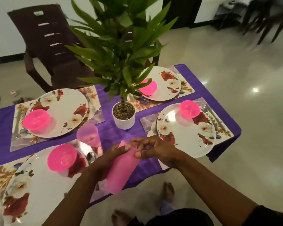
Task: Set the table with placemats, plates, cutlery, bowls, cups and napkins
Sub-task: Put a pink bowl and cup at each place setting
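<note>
A stack of pink cups (121,167) lies tilted over the near table edge, held in both hands. The left hand (103,163) curls round its lower part; the right hand (155,149) pinches the top rim with thumb and fingertips. One pink cup (88,135) stands upright on the purple cloth (108,128) just beyond, beside the near-left placemat (0,175). Four floral plates sit on mats, each bearing a pink bowl: near left (62,157), far left (36,121), far right (148,87), near right (189,109). A potted plant (123,117) stands in the middle. A brown chair (46,46) stands behind.
</note>
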A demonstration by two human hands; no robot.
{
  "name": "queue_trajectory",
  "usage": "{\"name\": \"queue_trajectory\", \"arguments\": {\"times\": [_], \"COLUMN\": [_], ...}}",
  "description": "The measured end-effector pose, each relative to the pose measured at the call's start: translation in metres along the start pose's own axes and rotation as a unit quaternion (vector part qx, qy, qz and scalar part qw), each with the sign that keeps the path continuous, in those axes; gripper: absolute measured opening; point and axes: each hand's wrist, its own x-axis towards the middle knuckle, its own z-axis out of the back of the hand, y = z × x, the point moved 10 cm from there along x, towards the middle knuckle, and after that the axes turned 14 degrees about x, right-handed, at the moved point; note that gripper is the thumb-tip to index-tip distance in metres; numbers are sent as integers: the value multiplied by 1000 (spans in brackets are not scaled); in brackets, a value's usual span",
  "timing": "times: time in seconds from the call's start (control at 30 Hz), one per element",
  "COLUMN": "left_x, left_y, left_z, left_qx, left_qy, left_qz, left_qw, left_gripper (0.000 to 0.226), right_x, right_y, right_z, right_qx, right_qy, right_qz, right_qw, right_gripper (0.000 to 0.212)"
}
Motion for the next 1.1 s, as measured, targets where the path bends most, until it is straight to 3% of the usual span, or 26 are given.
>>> {"name": "queue_trajectory", "arguments": {"times": [0.13, 0.17, 0.33, 0.47, 0.6, 0.7, 0.83, 0.97, 1.1], "left_x": [40, 50, 84, 109, 132, 145, 161, 172, 185], "left_y": [-17, -18, -26, -31, -50, -50, -58, -67, -69], "left_z": [-28, -37, -76, -95, -121, -134, -149, -156, -141], "left_qx": [-19, -22, -33, -10, 50, 58, 95, 96, 92], "left_qy": [7, 11, 15, -38, -64, -85, -98, -95, -130], "left_qz": [11, 17, 12, 0, -22, -5, 2, -2, 19], "left_qw": [1000, 1000, 999, 999, 997, 995, 991, 991, 987], "left_gripper": [74, 78, 68, 89, 69, 78, 61, 45, 72], "right_x": [-8, -12, -21, -23, -30, -32, -39, -37, -43], "right_y": [12, 11, 23, 33, 45, 42, 46, 61, 84], "right_z": [51, 64, 118, 153, 194, 228, 259, 284, 329], "right_qx": [56, 52, 68, 39, 6, 16, 11, -6, 17], "right_qy": [-13, -13, -5, -2, -4, -32, -59, -91, -163], "right_qz": [-1, -10, -18, -3, -1, -41, -80, -59, -37], "right_qw": [998, 999, 997, 999, 1000, 999, 995, 994, 986], "right_gripper": [5, 12, 13, 8, 7, 38, 69, 89, 87]}}
